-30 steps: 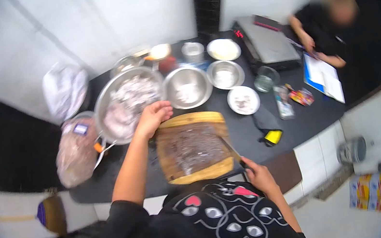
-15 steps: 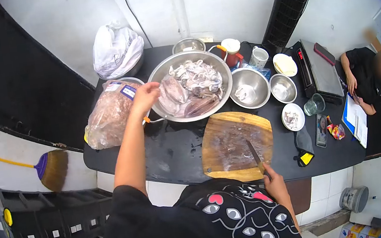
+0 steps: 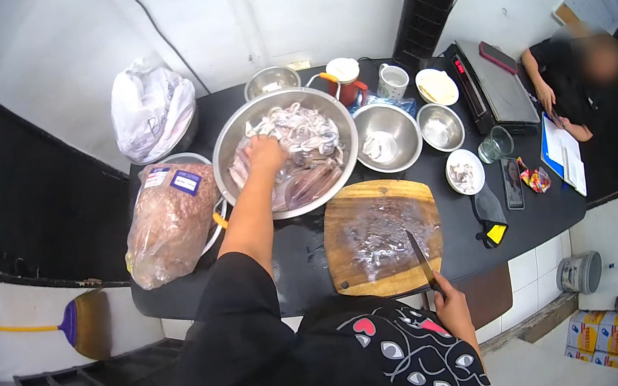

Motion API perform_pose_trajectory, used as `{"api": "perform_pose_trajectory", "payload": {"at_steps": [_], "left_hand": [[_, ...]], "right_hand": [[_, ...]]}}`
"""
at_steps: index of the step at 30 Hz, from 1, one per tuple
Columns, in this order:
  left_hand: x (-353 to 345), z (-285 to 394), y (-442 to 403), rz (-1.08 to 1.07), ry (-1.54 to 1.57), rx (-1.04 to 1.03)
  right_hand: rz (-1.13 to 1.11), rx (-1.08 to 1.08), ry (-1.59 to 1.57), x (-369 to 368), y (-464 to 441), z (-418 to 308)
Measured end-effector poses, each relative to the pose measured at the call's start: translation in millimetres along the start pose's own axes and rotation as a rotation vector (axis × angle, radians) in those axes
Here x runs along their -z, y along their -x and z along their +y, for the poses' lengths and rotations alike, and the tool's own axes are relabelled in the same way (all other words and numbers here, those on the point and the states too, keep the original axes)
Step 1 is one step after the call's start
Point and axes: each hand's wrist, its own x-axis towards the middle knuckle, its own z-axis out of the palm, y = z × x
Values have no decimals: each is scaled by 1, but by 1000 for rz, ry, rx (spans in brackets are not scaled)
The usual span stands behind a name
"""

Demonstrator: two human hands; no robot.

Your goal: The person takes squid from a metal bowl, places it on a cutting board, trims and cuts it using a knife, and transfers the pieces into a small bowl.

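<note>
My left hand (image 3: 265, 153) is inside a large metal basin (image 3: 223, 165) with orange handles, its fingers curled down onto a squid at the left of the pile. Whole squid (image 3: 309, 183) and pale cut squid pieces (image 3: 307, 124) fill the basin; my fingertips are partly hidden among them. In my right hand (image 3: 454, 308) is a knife (image 3: 422, 258), held by its dark handle. Its blade lies over the wet, dark-smeared middle of a wooden cutting board (image 3: 340, 260) at the table's front.
Left of the basin lies a plastic bag of pinkish-brown food (image 3: 171, 220), with a white bag (image 3: 153, 108) behind. Metal bowls (image 3: 401, 133), a small white bowl (image 3: 465, 173), a glass (image 3: 493, 145), a phone (image 3: 512, 184) and a scale (image 3: 499, 87) stand right. A person (image 3: 586, 87) sits beyond.
My left hand has moved from above the basin's left rim down into the squid. The knife stays over the board in my right hand. The view has shifted somewhat.
</note>
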Motion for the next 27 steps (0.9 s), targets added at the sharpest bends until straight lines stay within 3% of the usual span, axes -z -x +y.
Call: {"api": "perform_pose_trajectory", "payload": {"at_steps": [6, 12, 23, 26, 27], "left_hand": [[13, -10, 1, -54, 47, -131], [-1, -6, -1, 26, 230, -56], [-7, 6, 1, 85, 271, 4], [-7, -7, -18, 149, 514, -53], [15, -2, -15, 60, 717, -47]], "right_hand": [[-33, -105, -50, 1, 3, 0], [-8, 74, -43, -4, -4, 12], [-23, 29, -2, -3, -8, 17], [-18, 19, -30, 4, -10, 11], [-16, 21, -44, 5, -11, 9]]}}
